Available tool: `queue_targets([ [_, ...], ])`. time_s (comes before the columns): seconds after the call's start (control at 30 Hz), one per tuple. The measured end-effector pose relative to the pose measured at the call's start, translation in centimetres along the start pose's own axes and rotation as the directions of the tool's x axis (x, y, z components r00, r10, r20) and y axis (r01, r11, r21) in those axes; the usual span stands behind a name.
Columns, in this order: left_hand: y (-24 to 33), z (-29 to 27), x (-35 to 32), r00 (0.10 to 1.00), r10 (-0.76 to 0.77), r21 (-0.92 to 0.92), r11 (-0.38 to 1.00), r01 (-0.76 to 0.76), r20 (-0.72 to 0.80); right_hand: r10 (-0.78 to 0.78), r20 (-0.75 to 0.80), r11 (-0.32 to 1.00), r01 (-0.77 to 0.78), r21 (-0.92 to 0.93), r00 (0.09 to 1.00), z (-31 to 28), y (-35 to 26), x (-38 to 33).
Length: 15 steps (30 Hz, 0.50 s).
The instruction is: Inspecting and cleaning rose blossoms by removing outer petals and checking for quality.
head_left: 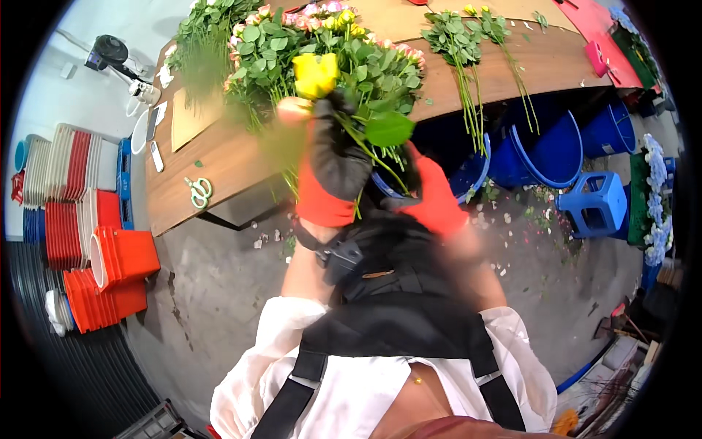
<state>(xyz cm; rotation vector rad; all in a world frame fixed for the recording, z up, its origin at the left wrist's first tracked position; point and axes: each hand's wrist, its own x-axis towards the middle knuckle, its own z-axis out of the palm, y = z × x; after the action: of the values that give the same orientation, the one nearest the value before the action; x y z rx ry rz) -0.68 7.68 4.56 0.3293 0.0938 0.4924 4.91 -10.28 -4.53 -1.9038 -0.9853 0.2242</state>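
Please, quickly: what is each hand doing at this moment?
Left hand: closed around the stem of a yellow rose.
Right hand: gloved, low by the stem; its grip cannot be told.

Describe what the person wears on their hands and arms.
Both hands wear work gloves with dark grey palms and fingers and bright orange-red cuffs: the left hand and the right hand. The forearms below the cuffs are bare. Loose white sleeves are pushed up near the elbows. A black strap with a small black box sits at the left wrist. No markings can be made out.
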Motion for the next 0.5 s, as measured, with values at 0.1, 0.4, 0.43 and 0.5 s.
queue_targets([
  [0.1,2.2,-1.9,2.7,0.926,0.317,0.78,0.519,-0.35,0.205,0.125,-0.004,0.989,-0.125,-0.081,0.992,0.3,1.7,0.0],
  [0.4,2.8,-4.6,8.2,0.955,-0.024,0.702,0.684,-0.201,0.297,0.423,0.094,0.647,-0.373,0.665,0.901,-4.3,3.9,-4.0],
  [0.43,1.6,-5.0,8.7,0.96,-0.118,0.592,0.804,-0.059,0.256,0.436,0.069,0.655,-0.369,0.66,0.897,-5.2,4.5,-4.3],
  [0.5,0.1,-5.4,9.0,0.945,-0.209,0.666,0.746,-0.013,0.253,0.541,-0.077,0.658,-0.365,0.658,0.837,-7.1,6.4,-4.2],
])
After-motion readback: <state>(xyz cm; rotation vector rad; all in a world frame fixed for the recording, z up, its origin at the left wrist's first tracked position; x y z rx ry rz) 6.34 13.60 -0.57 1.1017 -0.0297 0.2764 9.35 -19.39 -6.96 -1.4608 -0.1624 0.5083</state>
